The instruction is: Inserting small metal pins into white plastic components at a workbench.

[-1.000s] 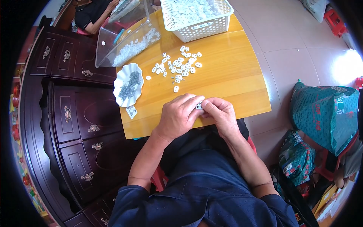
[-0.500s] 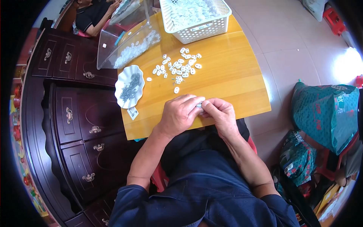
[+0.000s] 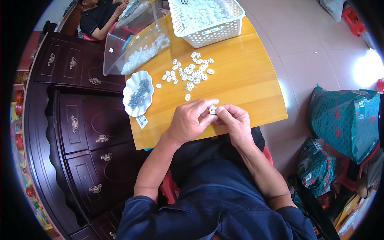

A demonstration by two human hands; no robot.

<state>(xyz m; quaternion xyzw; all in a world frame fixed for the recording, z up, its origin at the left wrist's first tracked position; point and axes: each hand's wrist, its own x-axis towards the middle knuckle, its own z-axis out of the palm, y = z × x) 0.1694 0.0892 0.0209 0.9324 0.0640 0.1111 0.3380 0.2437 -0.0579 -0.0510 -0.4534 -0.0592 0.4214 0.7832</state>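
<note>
Close to the table's front edge, my right hand pinches a small white plastic piece with dark holes between thumb and fingers. My left hand is beside it, index finger raised over the piece and parted from the thumb, whose tip comes near its lower edge. Beyond my hands, several similar white pieces, oval with two dark holes, lie scattered; a single one sits nearer to me. On the left, a white wavy-rimmed dish holds a heap of small dark grey metal parts.
A white perforated basket full of pale pieces stands at the table's far edge. Left of it, a clear plastic bin lies tipped with translucent pieces. Dark drawers border the left; teal bags stand right. Another person sits far left.
My left fingers have parted and lifted off the small white piece, which now shows more fully in my right hand. The whole view has shifted slightly.
</note>
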